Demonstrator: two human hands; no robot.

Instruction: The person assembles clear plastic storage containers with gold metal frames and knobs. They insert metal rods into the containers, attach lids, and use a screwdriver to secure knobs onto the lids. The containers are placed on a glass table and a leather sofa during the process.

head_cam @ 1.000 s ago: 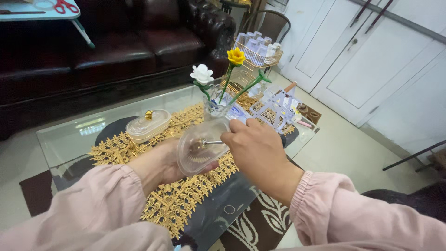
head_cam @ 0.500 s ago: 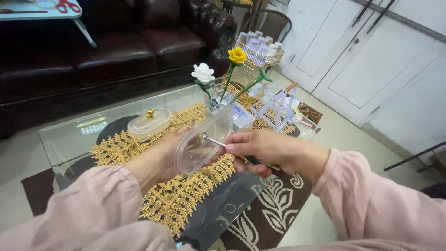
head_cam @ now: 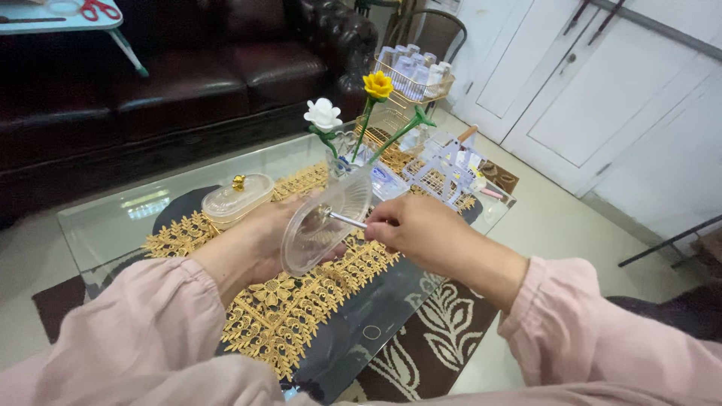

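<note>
My left hand holds a clear oval lid tilted on its edge above the glass table. A thin metal rod pokes into the middle of the lid's inner side. My right hand pinches that rod by its near end, fingers closed on it. Both arms wear pink sleeves. A clear lidded dish with a gold knob stands just left of my left hand.
A gold lace runner crosses the table. Behind the lid stands a glass vase with a white flower and a yellow flower, then a gold wire basket of bottles. A dark leather sofa sits behind; white cabinets stand right.
My right hand has drawn back to the right, away from the lid, now pinching only the rod's near end. The lid has tipped more upright in my left hand.
</note>
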